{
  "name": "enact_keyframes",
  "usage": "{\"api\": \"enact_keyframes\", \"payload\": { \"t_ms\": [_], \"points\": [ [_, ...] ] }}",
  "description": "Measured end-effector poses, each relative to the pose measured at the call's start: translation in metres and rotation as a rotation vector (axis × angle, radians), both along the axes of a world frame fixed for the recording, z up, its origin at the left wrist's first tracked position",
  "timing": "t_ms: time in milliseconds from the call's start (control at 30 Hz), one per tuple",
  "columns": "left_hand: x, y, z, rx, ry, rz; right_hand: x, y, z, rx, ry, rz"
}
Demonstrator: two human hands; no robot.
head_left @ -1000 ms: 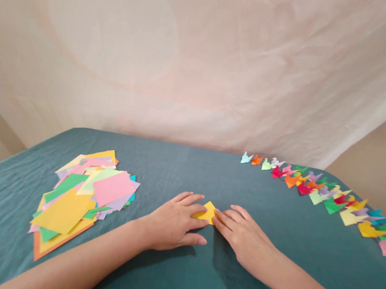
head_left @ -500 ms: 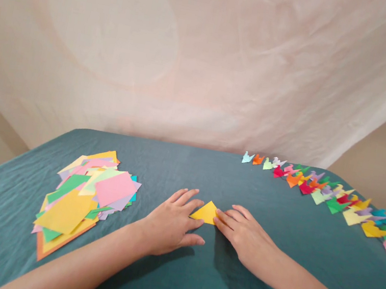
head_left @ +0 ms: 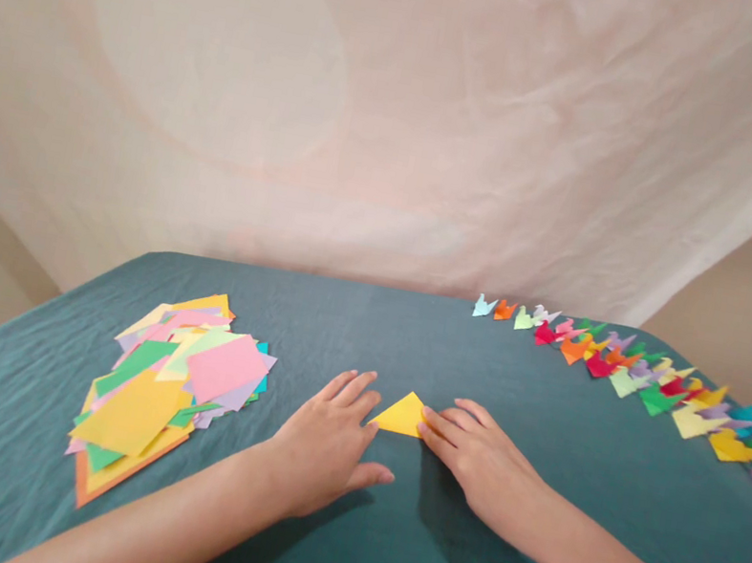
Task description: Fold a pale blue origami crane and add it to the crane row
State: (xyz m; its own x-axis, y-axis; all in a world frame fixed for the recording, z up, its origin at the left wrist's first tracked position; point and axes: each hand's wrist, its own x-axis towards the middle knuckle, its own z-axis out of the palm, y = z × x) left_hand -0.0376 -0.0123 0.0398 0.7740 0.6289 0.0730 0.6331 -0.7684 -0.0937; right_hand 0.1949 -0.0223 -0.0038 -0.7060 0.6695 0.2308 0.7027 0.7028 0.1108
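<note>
A piece of yellow origami paper (head_left: 402, 414), folded into a triangle, lies flat on the table with its point facing away from me. On its right corner rest the fingertips of my right hand (head_left: 480, 455), fingers held together and covering that corner. My left hand (head_left: 330, 438) is open at the left corner, thumb stretched out toward me and fingers apart. One of its fingers is at or very near the paper's left tip; whether it touches, I cannot tell.
A dark green cloth (head_left: 366, 338) covers the table. To the left lies a loose pile of coloured paper squares (head_left: 138, 414). Several small folded paper birds (head_left: 661, 400) stand in rows along the right side. A pale sheet (head_left: 402, 131) hangs behind the table.
My left hand has drawn back a little to the left, its fingers coming off the triangle and uncovering its left corner. My right hand stays on the right corner.
</note>
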Motion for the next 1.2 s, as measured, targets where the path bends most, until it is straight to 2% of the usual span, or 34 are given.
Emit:
{"api": "enact_keyframes", "payload": {
  "t_ms": [500, 733, 800, 867, 1000, 1200],
  "points": [
    [-0.001, -0.002, 0.009, -0.076, 0.025, 0.034, 0.001, 0.000, 0.000, -0.015, 0.009, 0.014],
    [-0.019, 0.026, 0.010, -0.301, -0.075, -0.115, -0.001, -0.001, 0.002, 0.018, 0.003, 0.009],
    [-0.021, 0.036, 0.006, -0.344, -0.133, -0.098, -0.002, -0.001, 0.002, 0.025, 0.002, 0.001],
    [-0.018, 0.040, 0.001, -0.319, -0.207, -0.041, -0.002, -0.001, 0.002, 0.022, 0.000, -0.002],
    [-0.001, 0.029, -0.008, -0.261, -0.220, -0.115, -0.001, 0.000, 0.001, 0.006, 0.003, 0.010],
    [0.018, -0.003, -0.015, -0.085, -0.095, -0.078, -0.001, -0.001, 0.000, 0.034, 0.011, 0.015]
  ]
}}
